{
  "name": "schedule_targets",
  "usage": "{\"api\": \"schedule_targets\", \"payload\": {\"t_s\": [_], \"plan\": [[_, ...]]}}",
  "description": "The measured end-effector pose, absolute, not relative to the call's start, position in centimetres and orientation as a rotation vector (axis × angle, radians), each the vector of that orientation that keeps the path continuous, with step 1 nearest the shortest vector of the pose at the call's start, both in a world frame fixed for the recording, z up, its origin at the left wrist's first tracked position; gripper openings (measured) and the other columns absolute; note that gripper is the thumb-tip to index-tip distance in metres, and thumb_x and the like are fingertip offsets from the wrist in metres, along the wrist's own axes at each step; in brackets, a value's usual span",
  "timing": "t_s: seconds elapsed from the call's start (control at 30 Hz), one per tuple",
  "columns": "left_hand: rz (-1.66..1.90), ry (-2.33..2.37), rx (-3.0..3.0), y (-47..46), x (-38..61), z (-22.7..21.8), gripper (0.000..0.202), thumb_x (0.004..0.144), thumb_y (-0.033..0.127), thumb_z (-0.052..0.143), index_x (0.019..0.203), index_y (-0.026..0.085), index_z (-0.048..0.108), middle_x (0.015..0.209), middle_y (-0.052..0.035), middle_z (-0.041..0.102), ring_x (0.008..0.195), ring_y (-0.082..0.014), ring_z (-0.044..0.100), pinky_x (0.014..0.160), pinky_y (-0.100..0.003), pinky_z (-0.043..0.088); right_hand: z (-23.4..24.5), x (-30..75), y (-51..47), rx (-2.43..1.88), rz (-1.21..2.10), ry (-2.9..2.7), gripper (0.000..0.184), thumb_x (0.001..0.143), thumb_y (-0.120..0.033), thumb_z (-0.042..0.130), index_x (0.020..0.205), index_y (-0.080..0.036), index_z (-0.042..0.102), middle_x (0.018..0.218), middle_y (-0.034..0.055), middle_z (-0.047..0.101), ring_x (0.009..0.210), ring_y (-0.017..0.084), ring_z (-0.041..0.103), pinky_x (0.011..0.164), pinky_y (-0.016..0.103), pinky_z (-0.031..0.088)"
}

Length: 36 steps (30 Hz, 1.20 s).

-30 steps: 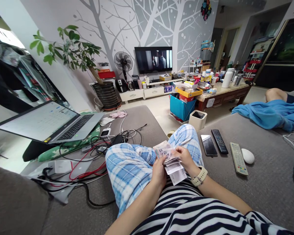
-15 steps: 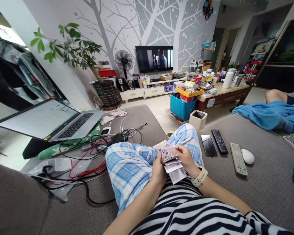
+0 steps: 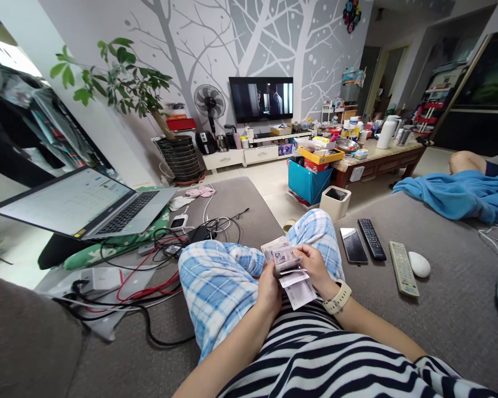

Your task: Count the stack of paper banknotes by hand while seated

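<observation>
A small stack of pale purple banknotes (image 3: pixel 283 257) is held over my lap, with a figure 5 showing on the upper note. My left hand (image 3: pixel 269 287) is closed on the stack's left edge, thumb on top. At the right edge, my right hand (image 3: pixel 314 266) pinches the notes between thumb and fingers. Lower notes (image 3: pixel 299 293) fan down toward my striped shirt. A cream watch (image 3: pixel 338 298) is on my right wrist. How many notes there are is hard to tell.
Right of my knee lie a phone (image 3: pixel 354 245), a black remote (image 3: pixel 372 239), a beige remote (image 3: pixel 404 269) and a white rounded object (image 3: pixel 419 265). An open laptop (image 3: pixel 128 213) and tangled cables (image 3: pixel 157 293) are on the left. Another person's leg (image 3: pixel 468 163) rests beside a blue blanket (image 3: pixel 456 193).
The upper notes have shifted slightly, so more of the back note shows above the 5. The fanned lower notes have moved a little. Both hands keep their hold.
</observation>
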State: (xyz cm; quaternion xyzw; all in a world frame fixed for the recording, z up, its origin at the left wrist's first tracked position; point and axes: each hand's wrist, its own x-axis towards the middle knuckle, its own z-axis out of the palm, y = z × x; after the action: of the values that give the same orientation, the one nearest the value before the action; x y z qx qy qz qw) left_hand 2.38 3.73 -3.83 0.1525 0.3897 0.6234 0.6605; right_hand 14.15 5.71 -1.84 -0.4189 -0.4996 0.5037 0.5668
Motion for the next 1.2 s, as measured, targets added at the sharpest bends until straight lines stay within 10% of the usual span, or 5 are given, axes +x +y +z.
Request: {"api": "schedule_targets", "payload": {"t_s": [1.2], "plan": [[1.396,0.899,0.316,3.4,2.2,-3.0,0.028,0.074,0.018,0.064,0.101,0.012,0.066,0.087,-0.01,0.073,0.084,-0.0245,0.07,0.078,-0.035,0.054,-3.1,14.3,6.5,-1.09,1.15,-1.136,0.03,0.062,-0.036,0.075,0.073,-0.019,0.053,0.061,-0.0055,0.05,0.056,0.013,0.046,0.056,0.026,0.037]]}}
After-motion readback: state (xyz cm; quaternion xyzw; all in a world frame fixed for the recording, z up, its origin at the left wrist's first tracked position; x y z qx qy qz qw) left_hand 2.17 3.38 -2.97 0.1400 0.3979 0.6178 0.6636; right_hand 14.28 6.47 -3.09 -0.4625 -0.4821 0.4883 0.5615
